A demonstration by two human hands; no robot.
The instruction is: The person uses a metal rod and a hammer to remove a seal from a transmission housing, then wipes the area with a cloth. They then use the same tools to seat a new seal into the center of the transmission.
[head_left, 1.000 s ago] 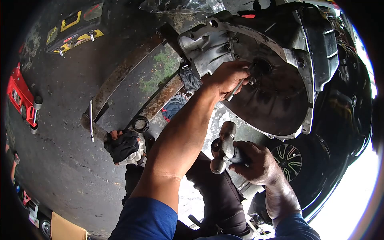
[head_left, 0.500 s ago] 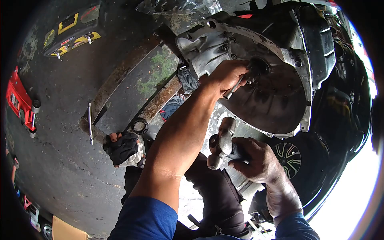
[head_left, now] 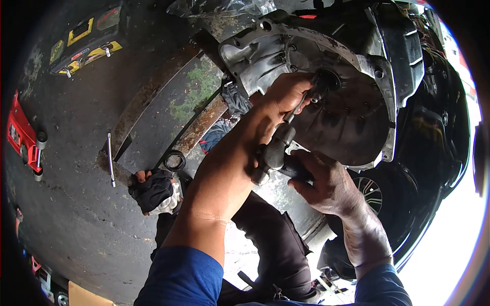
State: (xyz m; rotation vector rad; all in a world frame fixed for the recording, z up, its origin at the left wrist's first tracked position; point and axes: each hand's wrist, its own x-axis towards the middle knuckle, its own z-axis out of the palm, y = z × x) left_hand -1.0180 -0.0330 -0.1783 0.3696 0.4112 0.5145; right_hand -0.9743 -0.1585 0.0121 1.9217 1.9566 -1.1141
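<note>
Your left hand (head_left: 287,94) grips a rod (head_left: 293,113), your right hand (head_left: 327,184) a hammer (head_left: 275,154): seemingly a striking step, calling for square aim

Floor (head_left: 76,219) was dim; daylight at lower right burned white. Shadow darkened left forearm (head_left: 224,178) beside hammer (head_left: 274,154). Fisheye bent edges; corners went black.
</note>
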